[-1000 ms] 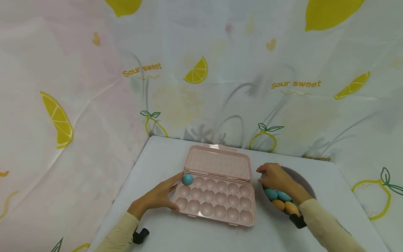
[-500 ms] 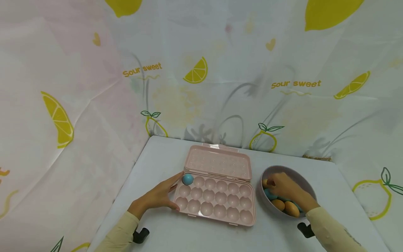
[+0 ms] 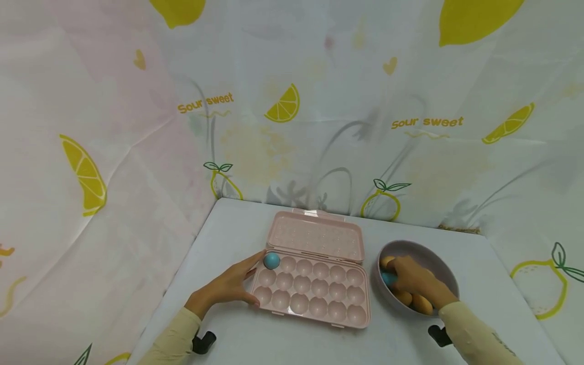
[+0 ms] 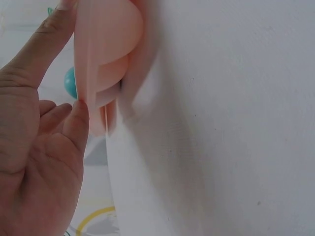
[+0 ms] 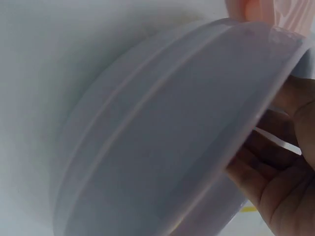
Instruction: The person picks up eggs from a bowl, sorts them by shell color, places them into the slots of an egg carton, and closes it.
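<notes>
A pink egg carton lies unfolded on the table, with one blue egg in its back left cup. My left hand holds the carton's left end, thumb at the front corner and a finger at the back one. In the left wrist view the thumb and a finger touch the carton's rim. Reaching down into a grey bowl, my right hand is at a blue egg among several brown eggs. Its fingertips are hidden, and the bowl wall covers them in the right wrist view.
The carton's lid lies back, away from me, behind the cups. A white table carries everything, the bowl standing just right of the carton. Lemon-printed cloth hangs behind and at the sides.
My right hand has moved from the bowl's far left rim down among the eggs, where it now covers part of the blue ones. The left hand and the carton have stayed put.
</notes>
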The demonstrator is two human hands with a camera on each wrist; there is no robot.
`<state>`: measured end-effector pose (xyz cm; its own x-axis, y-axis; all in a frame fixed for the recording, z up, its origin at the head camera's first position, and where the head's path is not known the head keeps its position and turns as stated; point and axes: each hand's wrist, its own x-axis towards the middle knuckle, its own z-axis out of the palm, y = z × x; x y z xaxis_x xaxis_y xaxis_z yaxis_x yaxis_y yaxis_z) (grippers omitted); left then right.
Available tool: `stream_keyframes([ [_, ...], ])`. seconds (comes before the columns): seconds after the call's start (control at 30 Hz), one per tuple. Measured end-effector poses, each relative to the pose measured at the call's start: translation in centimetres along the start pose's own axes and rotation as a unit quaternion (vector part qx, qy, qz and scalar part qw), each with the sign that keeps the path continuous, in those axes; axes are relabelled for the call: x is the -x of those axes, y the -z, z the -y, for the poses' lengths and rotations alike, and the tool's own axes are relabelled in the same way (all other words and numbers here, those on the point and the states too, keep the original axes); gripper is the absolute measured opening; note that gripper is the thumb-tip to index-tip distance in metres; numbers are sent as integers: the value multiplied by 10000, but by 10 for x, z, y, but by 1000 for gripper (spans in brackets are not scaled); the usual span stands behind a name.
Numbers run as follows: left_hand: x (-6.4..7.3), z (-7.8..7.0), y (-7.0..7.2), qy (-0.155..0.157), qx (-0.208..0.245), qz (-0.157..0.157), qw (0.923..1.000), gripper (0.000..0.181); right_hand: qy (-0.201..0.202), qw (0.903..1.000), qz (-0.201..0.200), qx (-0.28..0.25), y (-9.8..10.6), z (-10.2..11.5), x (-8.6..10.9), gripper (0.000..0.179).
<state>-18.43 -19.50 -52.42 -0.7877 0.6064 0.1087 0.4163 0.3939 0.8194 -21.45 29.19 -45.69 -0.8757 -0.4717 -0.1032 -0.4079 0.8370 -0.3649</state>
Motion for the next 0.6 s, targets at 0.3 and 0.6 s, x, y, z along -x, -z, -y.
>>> stream_keyframes([
  [0.3,0,0,0,4,72,-17,10000,124,539,9977,-400,99,-10,-8,-4,13],
  [0.6,0,-3,0,123,-11,1,9999,127,398,9988,-296,30,-10,-7,-4,14],
])
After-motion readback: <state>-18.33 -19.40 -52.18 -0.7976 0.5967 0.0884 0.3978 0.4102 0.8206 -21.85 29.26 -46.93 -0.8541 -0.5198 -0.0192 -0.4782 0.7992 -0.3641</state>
